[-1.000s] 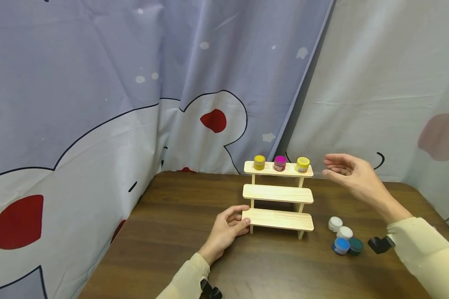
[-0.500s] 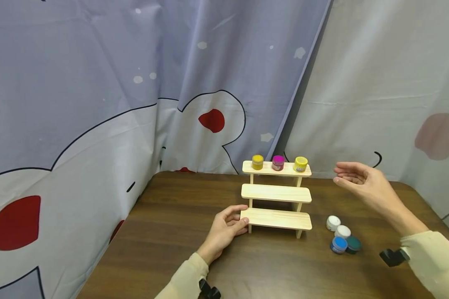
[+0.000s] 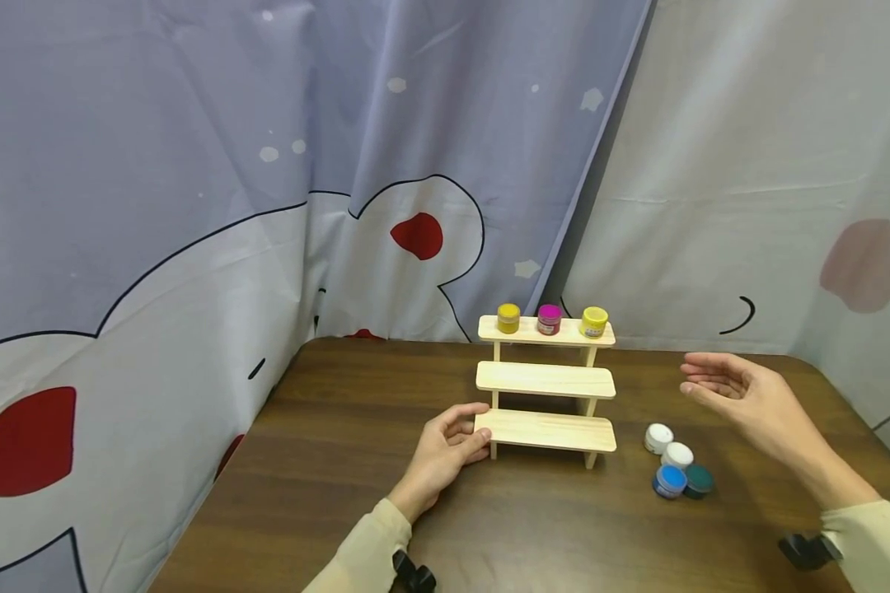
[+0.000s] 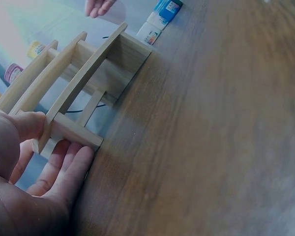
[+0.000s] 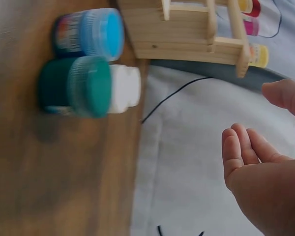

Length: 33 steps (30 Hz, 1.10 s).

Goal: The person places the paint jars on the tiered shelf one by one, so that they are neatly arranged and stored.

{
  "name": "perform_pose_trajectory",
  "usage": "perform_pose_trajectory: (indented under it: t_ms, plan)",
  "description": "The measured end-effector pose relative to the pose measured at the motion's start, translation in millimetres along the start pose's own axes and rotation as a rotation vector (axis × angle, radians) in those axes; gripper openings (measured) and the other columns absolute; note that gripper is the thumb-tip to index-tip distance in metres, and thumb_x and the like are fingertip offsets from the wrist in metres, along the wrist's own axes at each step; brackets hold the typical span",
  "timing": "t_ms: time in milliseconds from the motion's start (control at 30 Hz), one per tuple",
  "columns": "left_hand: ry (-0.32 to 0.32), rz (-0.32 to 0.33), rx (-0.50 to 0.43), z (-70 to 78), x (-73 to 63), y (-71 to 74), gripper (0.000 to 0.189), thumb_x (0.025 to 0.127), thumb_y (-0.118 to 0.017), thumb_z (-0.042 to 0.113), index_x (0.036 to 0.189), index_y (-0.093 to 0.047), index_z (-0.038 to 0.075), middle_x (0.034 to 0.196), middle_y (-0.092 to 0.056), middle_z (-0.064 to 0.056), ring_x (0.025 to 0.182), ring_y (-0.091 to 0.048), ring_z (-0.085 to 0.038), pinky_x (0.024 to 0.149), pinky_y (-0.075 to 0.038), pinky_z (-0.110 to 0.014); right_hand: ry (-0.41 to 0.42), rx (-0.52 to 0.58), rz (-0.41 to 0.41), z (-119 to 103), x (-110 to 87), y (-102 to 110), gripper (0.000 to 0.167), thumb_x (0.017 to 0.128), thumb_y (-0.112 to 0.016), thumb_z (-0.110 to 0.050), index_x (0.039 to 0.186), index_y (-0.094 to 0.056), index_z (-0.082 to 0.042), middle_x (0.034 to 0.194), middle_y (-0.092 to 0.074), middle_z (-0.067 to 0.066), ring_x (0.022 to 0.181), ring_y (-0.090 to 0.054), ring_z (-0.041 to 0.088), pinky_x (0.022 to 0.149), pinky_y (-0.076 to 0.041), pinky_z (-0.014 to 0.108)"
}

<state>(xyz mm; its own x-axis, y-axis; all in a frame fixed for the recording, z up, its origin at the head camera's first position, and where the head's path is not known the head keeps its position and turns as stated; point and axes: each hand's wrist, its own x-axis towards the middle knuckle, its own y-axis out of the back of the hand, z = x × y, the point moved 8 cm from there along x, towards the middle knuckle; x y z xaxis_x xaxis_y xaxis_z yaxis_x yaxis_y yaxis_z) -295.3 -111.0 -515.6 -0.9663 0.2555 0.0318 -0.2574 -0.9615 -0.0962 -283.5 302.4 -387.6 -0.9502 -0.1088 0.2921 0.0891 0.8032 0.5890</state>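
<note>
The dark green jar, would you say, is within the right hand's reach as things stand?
Probably yes: the right hand holds nothing, and nothing visible stands between it and the dark green jar.

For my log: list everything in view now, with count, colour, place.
Wooden stand: 1, pale, three-tiered, on table
Yellow jars: 2, dark and bright yellow, top shelf ends
Magenta jar: 1, magenta, top shelf, middle
White jars: 2, white, table, right of stand
Blue jar: 1, blue, in front of white jars
Green jar: 1, dark green, right of the blue
Table: 1, brown, under stand
Backdrop cloth: count unclear, lilac and white, behind
Black devices: 2, black, at wrists
Sleeves: 2, cream, forearms
Left grip: 1, bare, holding stand's lower left end
Right grip: 1, bare, empty, above table, right side
</note>
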Motion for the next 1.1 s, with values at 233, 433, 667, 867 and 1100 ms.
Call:
perform_pose_trajectory:
  t_ms: [233,433,667,867,1100]
  plan:
    - [0.002,-0.002,-0.004,-1.2,-0.3,1.7,0.043,0.106,-0.079,0.009,0.147,-0.07,0.009,0.11,-0.072,-0.014,0.104,-0.077,-0.024,0.098,-0.068,-0.045,-0.022,0.022,-0.034,23.5,-19.4,-5.5,0.049,0.108,-0.078,-0.02,0.149,-0.062,0.001,0.126,-0.072,-0.027,0.111,-0.07,-0.008,0.089,-0.057,0.007]
    - [0.005,-0.002,-0.004,-1.0,-0.5,1.5,0.043,0.106,-0.079,0.008,0.148,-0.069,0.009,0.11,-0.072,-0.013,0.103,-0.077,-0.023,0.098,-0.068,-0.046,-0.063,0.009,-0.046,36.2,-32.1,-9.9,0.051,0.108,-0.078,-0.023,0.151,-0.061,0.0,0.126,-0.071,-0.028,0.113,-0.071,-0.005,0.089,-0.056,0.007]
    - [0.006,-0.007,0.002,0.1,-0.5,-0.9,0.043,0.106,-0.079,0.009,0.147,-0.07,0.01,0.111,-0.073,-0.014,0.105,-0.077,-0.025,0.098,-0.068,-0.045,-0.081,0.057,-0.055,43.9,-44.2,-15.3,0.05,0.108,-0.078,-0.019,0.15,-0.06,0.002,0.128,-0.072,-0.026,0.113,-0.071,-0.004,0.09,-0.058,0.008]
    - [0.002,-0.006,0.001,1.5,0.0,-1.5,0.042,0.106,-0.079,0.009,0.147,-0.07,0.01,0.109,-0.072,-0.012,0.104,-0.076,-0.025,0.099,-0.068,-0.045,-0.08,0.076,-0.089,52.1,-55.7,-22.1,0.05,0.108,-0.077,-0.016,0.15,-0.058,0.006,0.13,-0.074,-0.021,0.113,-0.07,-0.006,0.09,-0.059,0.01]
    - [0.003,-0.004,0.007,1.3,0.1,-0.2,0.042,0.106,-0.079,0.009,0.147,-0.07,0.01,0.108,-0.071,-0.012,0.103,-0.076,-0.023,0.099,-0.068,-0.046,-0.086,0.099,-0.102,60.0,-65.2,-28.2,0.051,0.107,-0.078,-0.013,0.149,-0.059,0.008,0.131,-0.077,-0.01,0.112,-0.073,-0.001,0.089,-0.061,0.013]
